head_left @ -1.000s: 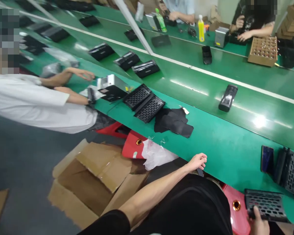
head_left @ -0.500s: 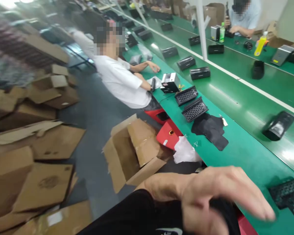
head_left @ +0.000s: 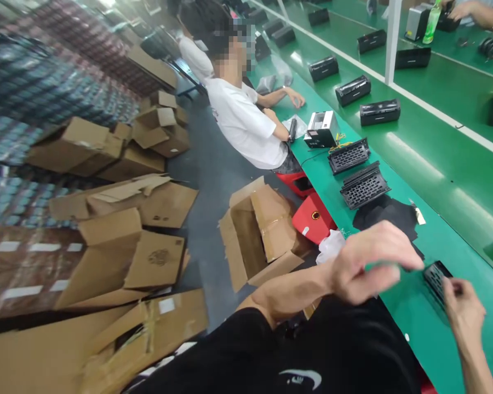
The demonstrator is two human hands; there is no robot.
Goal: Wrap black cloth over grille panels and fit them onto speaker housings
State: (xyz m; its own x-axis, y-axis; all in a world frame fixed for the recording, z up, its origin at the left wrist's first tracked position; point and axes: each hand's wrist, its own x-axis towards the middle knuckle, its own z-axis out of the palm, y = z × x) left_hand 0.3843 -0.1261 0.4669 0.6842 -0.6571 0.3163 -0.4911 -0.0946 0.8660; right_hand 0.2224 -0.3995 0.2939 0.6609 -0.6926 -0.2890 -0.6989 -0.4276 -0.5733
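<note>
My left hand (head_left: 372,262) is raised over the bench's near edge, slightly blurred, its thumb and fingers apart with nothing between them. Close by on its right, my right hand (head_left: 464,306) grips a black perforated plastic grille (head_left: 436,282) by its near end, on or just above the green bench (head_left: 474,257). Beyond my left hand lie black cloth-like sheets (head_left: 382,212), partly covered by the fingers. Two more black grille shells, a nearer one (head_left: 365,186) and a farther one (head_left: 349,156), rest past the sheets.
A co-worker in a white shirt (head_left: 246,120) sits along the bench by a silver-and-black box (head_left: 322,128). Black cylindrical housings (head_left: 380,112) stand on the green line beyond. An open carton (head_left: 246,241) and a red stool (head_left: 314,219) are beside the bench; more cartons (head_left: 156,260) lie left.
The view has swung left, so the bench things appear farther right. My right hand, barely visible before, has come in with a grille, carried toward the black sheets. My left hand stays open.
</note>
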